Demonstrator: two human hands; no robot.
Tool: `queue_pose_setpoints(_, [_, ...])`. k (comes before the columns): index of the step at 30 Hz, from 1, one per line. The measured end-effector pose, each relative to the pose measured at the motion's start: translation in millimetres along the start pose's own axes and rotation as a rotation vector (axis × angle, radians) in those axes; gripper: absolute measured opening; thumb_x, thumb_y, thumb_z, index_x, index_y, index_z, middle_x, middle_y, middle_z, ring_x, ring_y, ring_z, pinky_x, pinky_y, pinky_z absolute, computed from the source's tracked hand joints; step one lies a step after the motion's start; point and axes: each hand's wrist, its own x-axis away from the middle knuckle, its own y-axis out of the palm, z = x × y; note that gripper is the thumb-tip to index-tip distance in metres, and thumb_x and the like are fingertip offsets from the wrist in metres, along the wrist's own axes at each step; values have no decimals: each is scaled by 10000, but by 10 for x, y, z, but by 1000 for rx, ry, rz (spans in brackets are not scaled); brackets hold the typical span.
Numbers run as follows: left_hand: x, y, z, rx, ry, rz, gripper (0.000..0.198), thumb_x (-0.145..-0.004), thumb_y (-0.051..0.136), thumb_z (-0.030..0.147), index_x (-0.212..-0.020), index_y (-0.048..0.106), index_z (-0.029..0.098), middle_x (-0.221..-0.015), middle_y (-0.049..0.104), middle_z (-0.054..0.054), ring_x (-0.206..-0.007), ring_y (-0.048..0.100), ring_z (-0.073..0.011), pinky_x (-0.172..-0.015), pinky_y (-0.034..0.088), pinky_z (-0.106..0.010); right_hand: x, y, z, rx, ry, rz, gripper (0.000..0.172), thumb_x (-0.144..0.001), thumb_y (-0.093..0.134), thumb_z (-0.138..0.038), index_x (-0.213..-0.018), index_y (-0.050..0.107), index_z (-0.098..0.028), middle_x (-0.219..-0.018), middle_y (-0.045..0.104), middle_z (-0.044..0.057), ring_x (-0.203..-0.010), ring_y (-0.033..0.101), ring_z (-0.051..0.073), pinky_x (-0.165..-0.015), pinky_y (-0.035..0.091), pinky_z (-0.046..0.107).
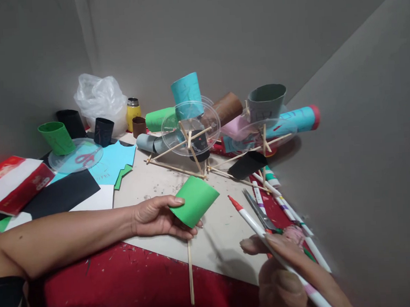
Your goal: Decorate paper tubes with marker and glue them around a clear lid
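Observation:
My left hand (162,216) is closed around a short green paper tube (197,200), thumb on its near side and fingers underneath. At the lower right, my right hand (285,273) grips a white marker pen (251,222) whose red tip points up and left, toward the tube but apart from it. Below the tube, thin wooden sticks (190,275) reach past the board's front edge. Grey scissors (259,210) lie just beyond the marker. The tube's inside is hidden from me.
Behind stand wooden-stick frames (190,140) with clear plastic discs and a blue paper tube (187,94). A grey tube (267,103) stands right. Left are a green tube (56,137), blue paper (113,163) and a red-white packet (15,183). A plastic bag (99,99) sits behind.

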Motion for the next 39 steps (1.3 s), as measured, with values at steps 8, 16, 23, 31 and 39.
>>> queue_pose_setpoints(8, [7, 85, -35, -179, 17, -22, 624, -689, 891, 408, -1199, 660, 133, -1009, 738, -93, -826, 708, -203, -897, 553, -417, -162, 7, 22, 9, 63, -71, 327, -944, 677, -149, -1259, 708, -231, -1061, 807, 61, -849, 785, 213, -763, 665, 368])
queue_pose_setpoints(16, [11, 155, -54, -253, 1, 0, 745, -557, 989, 393, -1204, 696, 168, -1093, 726, -65, -917, 675, -172, -900, 524, -312, -283, 82, 168, 22, 70, -351, 163, -973, 669, -242, -1130, 707, -260, -944, 796, -12, -790, 775, 115, -723, 616, 153])
queue_pose_setpoints(23, [26, 165, -48, -273, -9, -29, 717, -564, 989, 387, -1187, 698, 183, -1154, 721, -66, -1000, 663, -188, -930, 490, -301, -146, 48, 173, 21, -34, -249, 255, -936, 691, -131, -1174, 703, -220, -1018, 768, 13, -894, 752, 115, -852, 592, 162])
queue_pose_setpoints(31, [48, 197, -64, -425, 16, 32, 805, -584, 987, 401, -1270, 609, 214, -1239, 652, -59, -1121, 616, -223, -1017, 452, -357, -197, 90, 139, 52, -104, -320, 277, -930, 669, -75, -1173, 677, -208, -922, 751, 19, -788, 717, 134, -726, 598, 215])
queue_pose_setpoints(39, [47, 237, -65, -497, 53, 34, 725, -639, 958, 450, -1234, 632, 197, -1091, 661, -34, -969, 602, -174, -898, 464, -291, -188, 89, 151, 106, -131, -320, 263, -953, 652, -119, -1201, 665, -206, -971, 764, 34, -832, 743, 143, -767, 615, 218])
